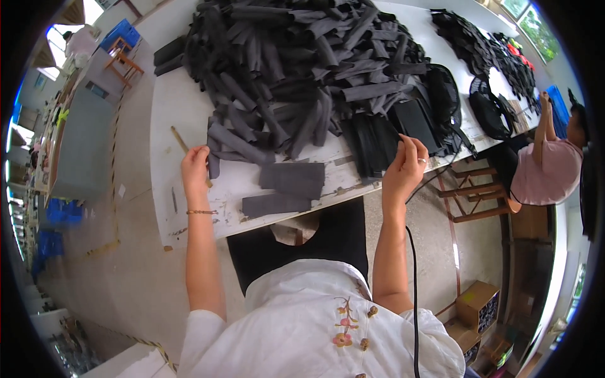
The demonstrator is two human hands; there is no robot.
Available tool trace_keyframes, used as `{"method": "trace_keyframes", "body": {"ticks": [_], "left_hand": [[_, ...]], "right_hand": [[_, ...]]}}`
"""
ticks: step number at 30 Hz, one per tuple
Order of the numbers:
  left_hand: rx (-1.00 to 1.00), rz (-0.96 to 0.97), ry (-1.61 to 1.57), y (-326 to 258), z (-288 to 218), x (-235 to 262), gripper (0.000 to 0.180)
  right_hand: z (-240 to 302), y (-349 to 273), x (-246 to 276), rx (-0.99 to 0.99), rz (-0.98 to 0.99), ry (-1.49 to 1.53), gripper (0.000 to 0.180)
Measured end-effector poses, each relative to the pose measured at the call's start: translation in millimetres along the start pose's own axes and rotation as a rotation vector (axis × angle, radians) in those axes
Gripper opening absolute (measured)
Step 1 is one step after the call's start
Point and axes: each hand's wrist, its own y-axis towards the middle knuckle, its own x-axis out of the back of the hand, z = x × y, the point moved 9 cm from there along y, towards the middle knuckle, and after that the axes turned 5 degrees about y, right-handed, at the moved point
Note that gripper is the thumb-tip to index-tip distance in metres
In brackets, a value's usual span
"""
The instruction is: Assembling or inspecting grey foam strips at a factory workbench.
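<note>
My left hand (195,165) is at the left of the white table, fingers closed beside the end of a dark grey fabric strip (214,165). A thin tan stick (179,137) passes beneath this hand; what the fingers hold, if anything, is hidden. My right hand (406,167) pinches the edge of a black fabric piece (378,142) near the table's front edge. Between my hands lie flat dark grey rectangles of fabric (293,181), partly overlapping. A large heap of curled dark grey strips (283,63) rises behind them.
Black mesh-covered pieces (444,94) lie right of the heap on the white table (173,110). A black cable (414,277) hangs by my right arm. A person in pink (548,167) works at the right, near a wooden stool (479,192). Cardboard boxes (477,307) stand lower right.
</note>
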Motion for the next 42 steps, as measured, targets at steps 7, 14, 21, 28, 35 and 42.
{"method": "trace_keyframes", "body": {"ticks": [7,14,21,28,35,42], "left_hand": [[0.139,0.120,-0.567,-52.9,-12.4,-30.9,0.030],[0.248,0.136,-0.789,-75.9,-15.7,-27.2,0.033],[0.198,0.138,-0.829,-90.0,-32.7,-16.9,0.036],[0.417,0.324,-1.019,-103.9,-21.8,-40.3,0.014],[0.262,0.186,-0.702,-125.9,-53.9,-38.8,0.025],[0.207,0.202,-0.832,-145.4,-79.9,-60.5,0.029]], "right_hand": [[72.9,-72.3,-68.8,-0.266,0.718,0.614,0.017],[144.7,-136.2,-82.9,0.098,0.959,0.696,0.032],[157.8,-144.5,-80.2,0.302,0.977,0.614,0.029],[152.8,-138.8,-80.8,0.091,1.033,0.685,0.056],[155.9,-126.0,-73.8,0.063,0.986,0.797,0.051],[149.7,-146.9,-92.7,-0.214,0.961,0.844,0.035]]}}
